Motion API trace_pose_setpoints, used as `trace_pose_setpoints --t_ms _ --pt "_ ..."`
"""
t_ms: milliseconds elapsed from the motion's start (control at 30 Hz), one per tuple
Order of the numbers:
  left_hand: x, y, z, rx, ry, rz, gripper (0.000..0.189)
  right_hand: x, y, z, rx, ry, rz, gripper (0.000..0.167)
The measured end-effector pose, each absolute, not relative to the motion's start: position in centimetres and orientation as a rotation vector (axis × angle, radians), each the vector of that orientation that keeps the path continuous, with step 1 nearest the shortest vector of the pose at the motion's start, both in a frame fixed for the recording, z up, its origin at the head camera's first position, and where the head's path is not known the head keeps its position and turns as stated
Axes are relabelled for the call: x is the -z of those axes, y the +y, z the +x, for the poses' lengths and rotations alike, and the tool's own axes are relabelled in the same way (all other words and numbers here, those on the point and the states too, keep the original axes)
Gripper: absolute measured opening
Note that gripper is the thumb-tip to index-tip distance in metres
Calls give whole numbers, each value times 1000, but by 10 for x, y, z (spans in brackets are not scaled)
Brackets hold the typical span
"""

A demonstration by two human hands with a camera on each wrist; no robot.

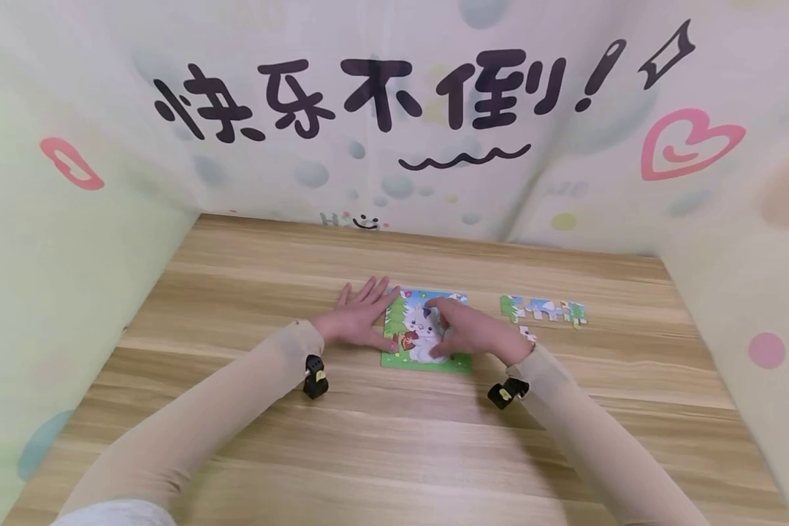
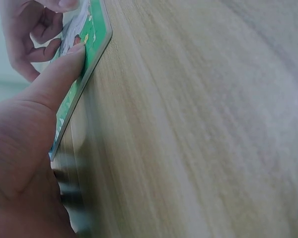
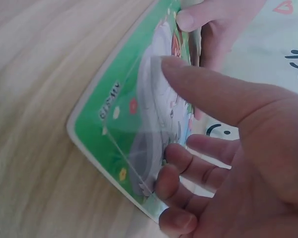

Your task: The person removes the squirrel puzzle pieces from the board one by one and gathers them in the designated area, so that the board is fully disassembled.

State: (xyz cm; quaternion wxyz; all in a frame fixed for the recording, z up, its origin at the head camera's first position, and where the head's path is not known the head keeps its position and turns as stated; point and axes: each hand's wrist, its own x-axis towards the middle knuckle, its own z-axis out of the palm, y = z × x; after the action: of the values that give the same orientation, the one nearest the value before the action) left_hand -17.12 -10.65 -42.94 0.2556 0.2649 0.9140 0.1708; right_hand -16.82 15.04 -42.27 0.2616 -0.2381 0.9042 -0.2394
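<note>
A jigsaw board (image 1: 458, 363) with a green border and a pale cartoon animal lies on the table. My left hand (image 1: 358, 319) rests at its left side with fingers spread, and its thumb (image 2: 72, 64) lies over the board's edge. Above the picture's right half is my right hand (image 1: 468, 330), thumb and bent fingers apart. In the right wrist view, that thumb (image 3: 188, 79) reaches over the pale animal, while the fingertips (image 3: 176, 186) are near the board's right edge. No loose piece shows between them. Part of the picture is hidden under this hand.
Joined puzzle pieces (image 1: 544, 308) lie on the table right of the board, with another piece (image 1: 527, 334) partly behind the right wrist. Both wrists wear small black cameras. A printed cloth (image 1: 368, 183) hangs behind the wood-grain table (image 1: 394, 446) and along both sides.
</note>
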Motion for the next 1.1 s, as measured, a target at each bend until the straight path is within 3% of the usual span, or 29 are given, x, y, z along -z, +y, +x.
trace_pose_setpoints --t_ms 300,1100 --pt "434 -108 -171 -471 2492 715 115 421 144 -166 587 2468 -621 79" --pt "434 -107 -171 -460 2489 720 114 414 139 -165 546 2485 -557 72"
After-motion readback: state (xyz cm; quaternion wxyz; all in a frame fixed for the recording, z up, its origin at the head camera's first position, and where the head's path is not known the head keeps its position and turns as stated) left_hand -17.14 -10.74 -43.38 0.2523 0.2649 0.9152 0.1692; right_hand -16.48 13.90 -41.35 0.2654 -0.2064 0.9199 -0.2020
